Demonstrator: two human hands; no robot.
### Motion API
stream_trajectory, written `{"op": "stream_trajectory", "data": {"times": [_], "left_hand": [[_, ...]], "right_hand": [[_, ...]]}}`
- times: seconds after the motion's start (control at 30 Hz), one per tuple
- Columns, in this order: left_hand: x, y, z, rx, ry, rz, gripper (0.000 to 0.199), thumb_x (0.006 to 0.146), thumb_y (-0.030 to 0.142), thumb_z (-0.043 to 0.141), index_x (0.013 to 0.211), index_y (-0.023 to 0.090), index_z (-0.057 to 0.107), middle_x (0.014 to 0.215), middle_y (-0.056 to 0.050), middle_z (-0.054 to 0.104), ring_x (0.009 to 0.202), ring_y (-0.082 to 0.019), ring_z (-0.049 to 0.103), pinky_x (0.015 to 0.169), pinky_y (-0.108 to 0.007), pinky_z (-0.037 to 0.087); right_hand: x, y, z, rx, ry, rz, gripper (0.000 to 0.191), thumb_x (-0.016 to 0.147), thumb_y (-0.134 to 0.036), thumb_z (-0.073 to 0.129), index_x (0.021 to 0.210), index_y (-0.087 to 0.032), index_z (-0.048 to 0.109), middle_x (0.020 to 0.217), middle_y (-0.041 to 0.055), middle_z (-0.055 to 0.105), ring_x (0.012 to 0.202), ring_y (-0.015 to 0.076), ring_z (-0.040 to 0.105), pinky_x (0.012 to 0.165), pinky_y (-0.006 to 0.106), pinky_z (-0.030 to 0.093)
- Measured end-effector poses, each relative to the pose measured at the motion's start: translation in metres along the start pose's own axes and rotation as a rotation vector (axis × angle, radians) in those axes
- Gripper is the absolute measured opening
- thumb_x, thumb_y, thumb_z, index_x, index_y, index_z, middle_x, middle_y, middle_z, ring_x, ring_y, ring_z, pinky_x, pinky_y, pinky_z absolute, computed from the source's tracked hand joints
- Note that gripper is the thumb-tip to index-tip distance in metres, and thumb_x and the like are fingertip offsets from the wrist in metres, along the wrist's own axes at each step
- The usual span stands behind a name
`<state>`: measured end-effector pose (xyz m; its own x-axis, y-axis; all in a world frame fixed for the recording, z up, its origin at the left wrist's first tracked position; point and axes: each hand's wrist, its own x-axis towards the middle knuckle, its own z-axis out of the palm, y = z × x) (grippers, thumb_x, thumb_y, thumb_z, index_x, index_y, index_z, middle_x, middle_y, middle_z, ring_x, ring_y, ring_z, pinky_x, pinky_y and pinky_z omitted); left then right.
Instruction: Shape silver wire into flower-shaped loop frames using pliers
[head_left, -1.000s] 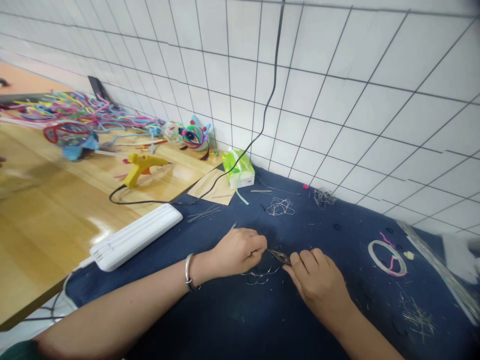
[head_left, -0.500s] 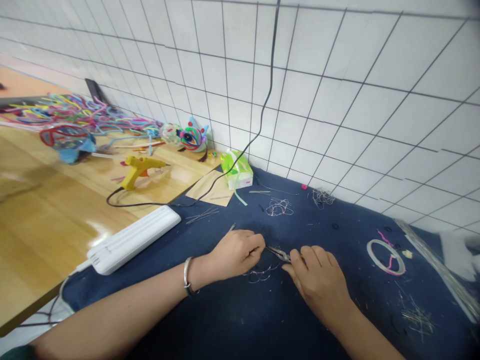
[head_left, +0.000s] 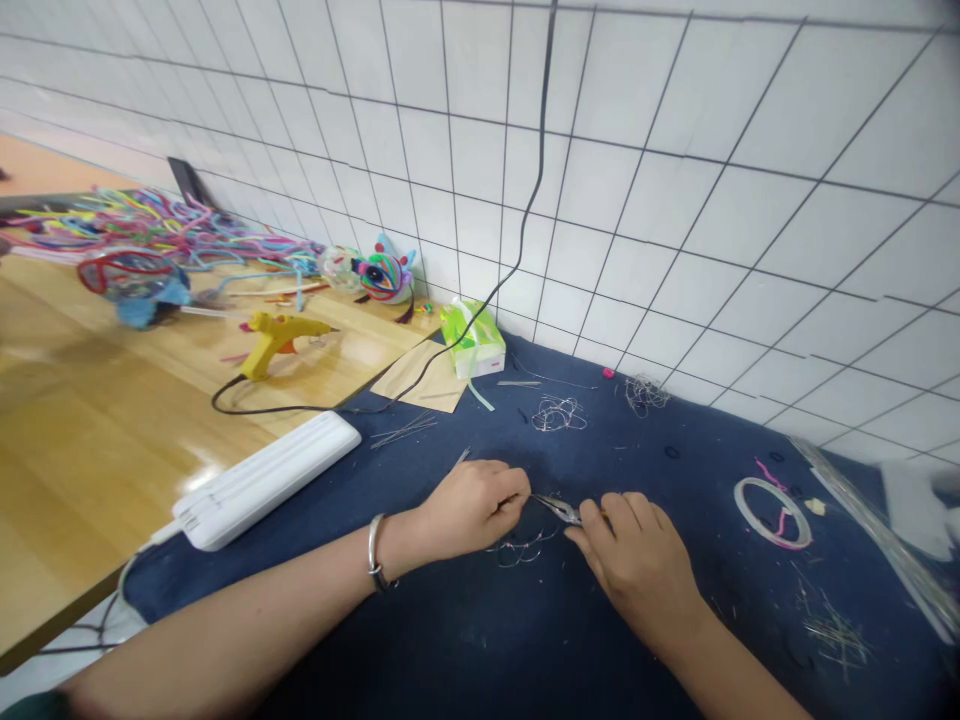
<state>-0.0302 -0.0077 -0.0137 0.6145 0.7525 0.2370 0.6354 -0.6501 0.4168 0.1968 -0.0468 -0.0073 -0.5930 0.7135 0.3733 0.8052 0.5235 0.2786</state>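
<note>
My right hand (head_left: 637, 550) is wrapped round a pair of pliers (head_left: 559, 507), whose narrow metal jaws point left. The tips of the jaws meet the fingers of my left hand (head_left: 476, 505), which are closed in a pinch. A thin wire piece (head_left: 521, 548) bent into loops hangs below the two hands, over the dark blue cloth (head_left: 480, 640); it seems to run up into my left fingers, where its end is hidden. Whether the jaws are clamped on the wire is too small to tell.
Looped wire (head_left: 559, 413) and a wire tangle (head_left: 646, 394) lie ahead. On the right are a white ring (head_left: 739, 500) and wire scraps (head_left: 836, 630). Leftward sit a white power strip (head_left: 274, 475), a yellow glue gun (head_left: 270, 345) and a tissue pack (head_left: 480, 352); a black cord (head_left: 536, 180) hangs down.
Both hands and the pliers stay in almost the same place. At the far left edge, a small dark shape has come into view beside the pipe cleaners.
</note>
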Motion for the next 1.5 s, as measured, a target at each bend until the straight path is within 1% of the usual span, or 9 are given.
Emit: {"op": "stream_trajectory", "data": {"times": [0.23,0.57,1.0,1.17,1.3,1.4,1.5], "left_hand": [[0.0,-0.002,0.003,0.015,0.014,0.047,0.011,0.078,0.01,0.041,0.073,0.017,0.048,0.065,0.001,0.052,0.063,-0.012,0.049,0.059,-0.023,0.034],[-0.001,0.0,0.003,0.059,0.045,0.077,0.012,0.078,0.01,0.041,0.07,0.017,0.047,0.063,0.001,0.049,0.06,-0.011,0.047,0.058,-0.023,0.035],[-0.001,0.003,0.007,0.074,0.047,0.064,0.011,0.079,0.012,0.043,0.07,0.017,0.045,0.063,0.001,0.049,0.061,-0.012,0.045,0.059,-0.024,0.034],[-0.002,0.003,0.006,0.029,0.043,0.056,0.012,0.082,0.013,0.041,0.073,0.017,0.048,0.065,0.0,0.052,0.063,-0.013,0.047,0.059,-0.024,0.035],[0.0,-0.002,0.001,-0.021,0.05,0.111,0.016,0.086,0.014,0.038,0.082,0.016,0.054,0.073,-0.002,0.056,0.073,-0.015,0.05,0.067,-0.027,0.037],[0.002,-0.007,-0.002,-0.062,0.051,0.151,0.018,0.086,0.013,0.039,0.089,0.017,0.056,0.08,-0.003,0.059,0.079,-0.015,0.052,0.072,-0.029,0.038],[0.003,-0.01,-0.004,-0.086,0.044,0.178,0.02,0.083,0.01,0.04,0.091,0.018,0.057,0.085,-0.003,0.06,0.082,-0.016,0.052,0.075,-0.03,0.038]], "right_hand": [[-0.001,0.0,0.0,0.027,-0.009,-0.007,0.021,0.086,-0.031,0.048,0.097,-0.017,0.058,0.077,0.0058,0.052,0.072,0.0185,0.043,0.064,0.033,0.032],[-0.001,-0.001,0.001,0.076,-0.036,0.03,0.02,0.087,-0.031,0.046,0.095,-0.018,0.059,0.075,0.0059,0.052,0.073,0.019,0.042,0.064,0.033,0.032],[0.0,-0.001,0.0,0.105,-0.063,0.07,0.019,0.087,-0.031,0.045,0.091,-0.019,0.059,0.074,0.0054,0.051,0.071,0.0187,0.041,0.063,0.032,0.032],[0.001,0.002,-0.001,0.101,-0.035,0.037,0.02,0.086,-0.031,0.047,0.095,-0.018,0.059,0.076,0.0058,0.052,0.073,0.0193,0.042,0.065,0.033,0.033],[0.002,0.007,0.002,0.219,-0.059,0.058,0.019,0.086,-0.032,0.047,0.091,-0.018,0.06,0.077,0.006,0.053,0.073,0.0184,0.044,0.068,0.033,0.035],[0.002,0.012,0.006,0.394,-0.096,0.083,0.02,0.085,-0.033,0.048,0.087,-0.018,0.06,0.077,0.0053,0.053,0.073,0.017,0.046,0.069,0.032,0.038],[0.003,0.015,0.006,0.584,-0.178,0.126,0.02,0.085,-0.035,0.048,0.087,-0.019,0.06,0.077,0.0037,0.055,0.075,0.0156,0.049,0.068,0.028,0.039]]}}
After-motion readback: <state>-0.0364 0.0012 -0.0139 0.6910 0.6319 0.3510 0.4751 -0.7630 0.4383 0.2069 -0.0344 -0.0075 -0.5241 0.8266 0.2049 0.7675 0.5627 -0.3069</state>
